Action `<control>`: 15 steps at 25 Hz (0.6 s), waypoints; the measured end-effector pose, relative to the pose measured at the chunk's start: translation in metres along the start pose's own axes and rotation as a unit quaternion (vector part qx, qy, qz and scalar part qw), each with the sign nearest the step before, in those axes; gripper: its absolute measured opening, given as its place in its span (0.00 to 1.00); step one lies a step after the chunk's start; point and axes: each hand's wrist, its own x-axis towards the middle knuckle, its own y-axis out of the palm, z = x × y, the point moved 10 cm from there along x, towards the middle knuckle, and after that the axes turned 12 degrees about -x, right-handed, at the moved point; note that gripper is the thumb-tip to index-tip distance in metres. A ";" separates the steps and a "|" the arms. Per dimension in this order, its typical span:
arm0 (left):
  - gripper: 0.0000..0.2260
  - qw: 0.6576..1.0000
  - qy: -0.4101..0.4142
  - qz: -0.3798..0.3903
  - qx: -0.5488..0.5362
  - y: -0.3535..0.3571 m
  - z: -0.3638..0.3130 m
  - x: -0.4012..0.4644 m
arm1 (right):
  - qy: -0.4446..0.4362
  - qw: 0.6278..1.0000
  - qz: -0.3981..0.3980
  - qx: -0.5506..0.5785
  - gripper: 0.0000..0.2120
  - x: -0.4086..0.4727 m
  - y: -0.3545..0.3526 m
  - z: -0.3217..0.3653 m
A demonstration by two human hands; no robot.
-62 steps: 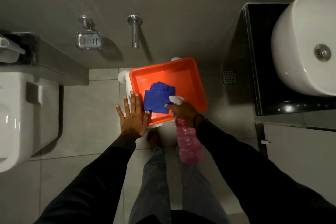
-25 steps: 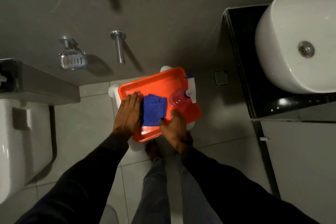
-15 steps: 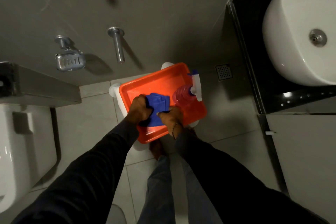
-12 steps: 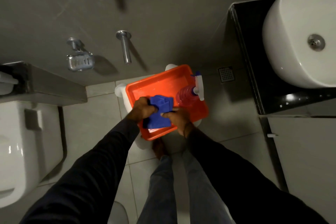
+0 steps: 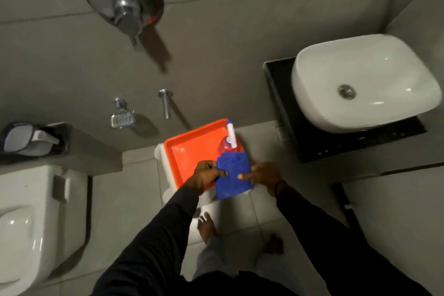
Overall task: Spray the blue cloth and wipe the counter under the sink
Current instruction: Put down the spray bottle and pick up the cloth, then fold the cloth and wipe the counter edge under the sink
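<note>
The blue cloth [image 5: 231, 176] hangs lifted above the near right corner of the orange tray [image 5: 192, 151]. My left hand [image 5: 205, 173] pinches its left edge and my right hand [image 5: 263, 174] holds its right edge. The pink spray bottle [image 5: 227, 144] with a white nozzle stands in the tray's right side, just behind the cloth. The black counter [image 5: 348, 144] lies at the right, under the white sink basin [image 5: 360, 81].
The tray rests on a white stool [image 5: 168, 175] on the tiled floor. A white toilet [image 5: 36, 218] is at the left with a jug [image 5: 26, 139] on the ledge behind it. A soap dish [image 5: 121, 118], wall spout [image 5: 165, 103] and mixer valve [image 5: 122, 0] are on the wall.
Both hands gathered the blue cloth from the tray and lifted it to the right. The spray bottle stays standing in the tray. The camera rose, showing more wall and the whole sink.
</note>
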 end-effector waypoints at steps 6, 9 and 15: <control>0.09 0.998 0.053 0.015 0.042 0.140 -0.005 -0.023 | -0.008 0.990 -0.116 0.074 0.12 -0.052 -0.126 -0.086; 0.16 0.994 0.099 0.012 0.054 0.199 -0.022 -0.024 | -0.008 0.983 -0.150 0.102 0.13 -0.060 -0.175 -0.119; 0.04 0.977 0.155 -0.035 0.143 0.254 -0.046 -0.005 | 0.011 0.972 -0.190 0.139 0.08 -0.039 -0.226 -0.147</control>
